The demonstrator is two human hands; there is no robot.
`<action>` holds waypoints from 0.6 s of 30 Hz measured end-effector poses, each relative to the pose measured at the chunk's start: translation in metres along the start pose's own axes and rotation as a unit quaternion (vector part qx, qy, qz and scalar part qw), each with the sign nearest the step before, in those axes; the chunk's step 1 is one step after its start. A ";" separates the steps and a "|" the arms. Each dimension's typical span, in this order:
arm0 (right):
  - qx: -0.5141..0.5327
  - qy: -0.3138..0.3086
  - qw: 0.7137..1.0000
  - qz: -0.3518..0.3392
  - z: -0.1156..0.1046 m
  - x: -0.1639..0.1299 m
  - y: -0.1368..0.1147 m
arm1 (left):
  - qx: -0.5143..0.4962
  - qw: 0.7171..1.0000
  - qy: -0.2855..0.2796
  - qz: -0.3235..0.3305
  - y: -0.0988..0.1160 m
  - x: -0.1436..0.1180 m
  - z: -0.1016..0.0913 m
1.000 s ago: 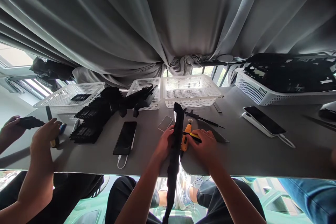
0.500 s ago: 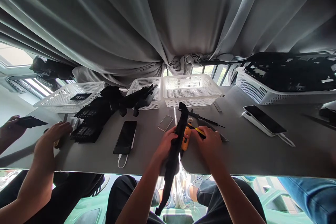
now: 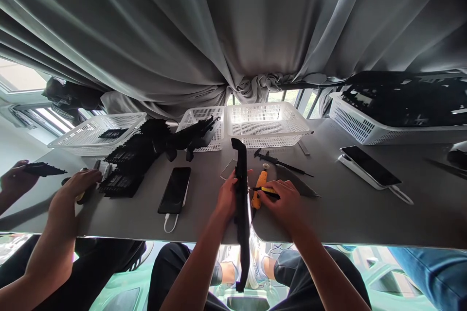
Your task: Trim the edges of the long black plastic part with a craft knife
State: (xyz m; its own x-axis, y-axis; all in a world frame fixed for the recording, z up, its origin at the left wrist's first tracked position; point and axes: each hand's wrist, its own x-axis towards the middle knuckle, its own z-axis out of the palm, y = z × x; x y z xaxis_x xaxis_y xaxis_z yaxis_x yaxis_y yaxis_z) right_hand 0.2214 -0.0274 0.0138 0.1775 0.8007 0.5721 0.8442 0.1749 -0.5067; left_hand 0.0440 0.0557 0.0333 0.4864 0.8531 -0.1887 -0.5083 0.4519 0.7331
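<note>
My left hand (image 3: 228,199) is closed around a long black plastic strip (image 3: 242,214), held nearly upright with its lower end hanging below the table edge. In my right hand (image 3: 288,201) is a slim yellow-and-black utility knife (image 3: 268,191), its tip pointing left at the strip's edge; whether it touches cannot be made out. Under the knife lies an orange hand tool (image 3: 260,187) with a pale round end. Black calipers (image 3: 282,162) and a dark flat pointed piece (image 3: 297,182) rest beyond my right hand. A small clear rectangular piece (image 3: 228,169) is partly hidden behind my left hand.
White baskets (image 3: 270,135) line the back, with black parts (image 3: 126,160) piled at left. One phone (image 3: 175,189) lies left, another (image 3: 370,165) right. At far left a co-worker's hands (image 3: 82,182) handle a black part. A filled basket (image 3: 359,124) stands at right.
The black strip has swung more upright, its top moving left and its lower end right. The knife has turned from slanting to nearly level, with its tip now toward the strip.
</note>
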 end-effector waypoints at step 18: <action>-0.027 0.019 0.999 0.039 -0.002 0.003 -0.001 | 0.021 0.999 -0.034 0.011 0.004 -0.002 0.001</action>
State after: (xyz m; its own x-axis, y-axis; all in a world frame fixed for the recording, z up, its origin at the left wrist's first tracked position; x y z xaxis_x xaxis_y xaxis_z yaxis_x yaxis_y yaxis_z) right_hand 0.2220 -0.0263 0.0174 0.2623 0.7887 0.5560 0.8525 0.0806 -0.5165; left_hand 0.0419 0.0551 0.0372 0.5225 0.8430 -0.1279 -0.4907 0.4201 0.7634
